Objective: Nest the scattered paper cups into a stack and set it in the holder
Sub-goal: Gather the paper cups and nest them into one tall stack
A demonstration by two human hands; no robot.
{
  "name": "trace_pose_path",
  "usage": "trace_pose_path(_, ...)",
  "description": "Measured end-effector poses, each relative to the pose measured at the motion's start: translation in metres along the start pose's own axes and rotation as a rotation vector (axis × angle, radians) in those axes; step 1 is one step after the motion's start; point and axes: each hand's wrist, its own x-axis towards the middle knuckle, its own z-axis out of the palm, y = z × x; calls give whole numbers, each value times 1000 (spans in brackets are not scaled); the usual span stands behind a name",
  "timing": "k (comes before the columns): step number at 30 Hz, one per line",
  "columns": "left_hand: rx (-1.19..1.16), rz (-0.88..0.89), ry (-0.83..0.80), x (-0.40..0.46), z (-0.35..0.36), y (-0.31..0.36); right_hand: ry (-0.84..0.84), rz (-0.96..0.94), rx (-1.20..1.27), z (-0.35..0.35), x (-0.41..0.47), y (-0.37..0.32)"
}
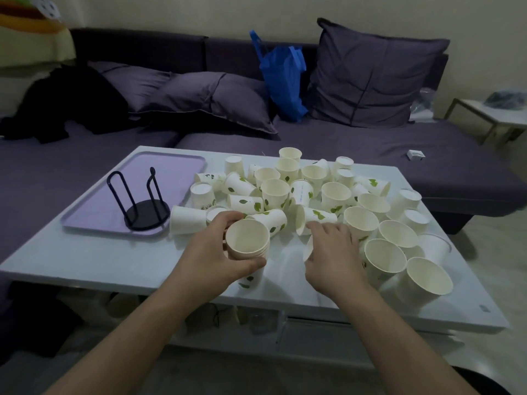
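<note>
My left hand (212,248) grips a short stack of nested white paper cups (247,238), mouth tilted toward me, just above the table's front half. My right hand (332,249) curls around a single cup (308,248) lying on its side; most of that cup is hidden by the fingers. Several loose white cups with green leaf prints (313,195) lie scattered across the middle and right of the table, some upright, some toppled. The black wire cup holder (144,206) stands empty on a lilac tray (171,166) to the left.
The white glossy coffee table (99,260) has bare surface at its front left. A dark purple sofa (370,146) with pillows, a blue bag (283,78) and dark clothing lies behind. A small side table (496,115) stands at far right.
</note>
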Motion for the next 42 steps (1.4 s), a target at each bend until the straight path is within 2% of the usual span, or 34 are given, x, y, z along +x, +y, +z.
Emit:
trace_pose_path(2, -19, -11, -6, 0, 0, 1, 72, -12, 160, -6, 0, -2)
trace_pose_path(7, -78, -37, -9, 0, 3, 0, 327, -68, 834, -39, -5, -10)
trace_pose_path(10, -135, -54, -11, 0, 7, 2, 333, -111, 1207, -59, -13, -19)
trace_pose_path(12, -170, -65, -17, -1, 11, 5, 290, -166, 1304, -63, -16, -26)
trace_pose_path(14, -191, -63, -22, -1, 15, 6, 242, -213, 1279, -55, -16, -32)
trace_pose_path(20, -190, -51, -3, -1, 18, 15, 115, -286, 981, -28, -16, -33)
trace_pose_path(24, -163, -33, -17, -4, 14, 24, 25, -276, 885, -32, -23, -24)
trace_pose_path(27, -42, 112, 81, -10, 8, 40, 142, -173, 875, -40, -28, -7)
trace_pose_path(31, 84, 438, 223, -18, 23, 71, 335, 90, 732, -59, -38, 33)
trace_pose_path(34, 141, 518, 101, -24, 62, 87, 307, 333, 586, -73, -45, 70)
trace_pose_path(37, 165, 440, -43, -23, 103, 96, 139, 509, 367, -79, -51, 97)
trace_pose_path(39, 166, 362, -112, -16, 127, 101, 6, 543, 220, -76, -55, 110)
trace_pose_path(42, 220, 296, -208, -4, 160, 104, -144, 525, 159, -67, -57, 123)
